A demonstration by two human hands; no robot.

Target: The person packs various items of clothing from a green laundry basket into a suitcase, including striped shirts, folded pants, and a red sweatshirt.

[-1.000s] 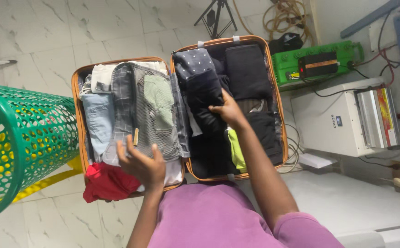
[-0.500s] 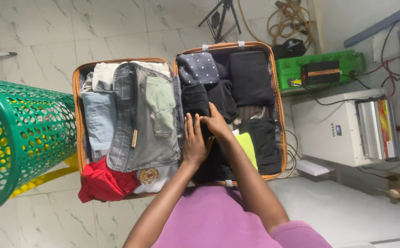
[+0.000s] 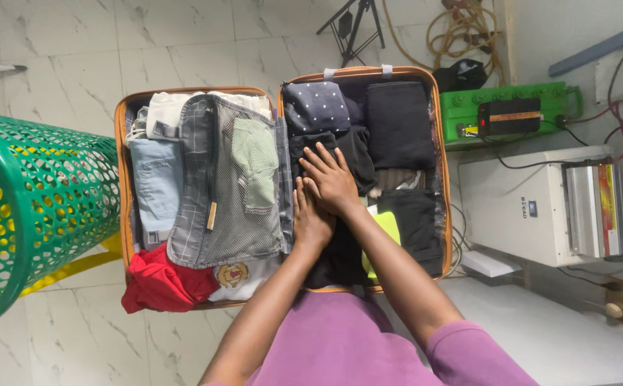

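We press both hands flat and open, holding nothing, on the folded black garment (image 3: 323, 154) in the right half of the open tan suitcase (image 3: 436, 143) on the floor; we judge it good to push down evenly from the middle so the fold stays flat. Compared with a second ago, our left hand (image 3: 311, 218) has left the grey mesh divider flap (image 3: 229, 186) and now lies partly under our right hand (image 3: 331, 179), which has moved a little toward the dotted navy cloth (image 3: 315, 106).
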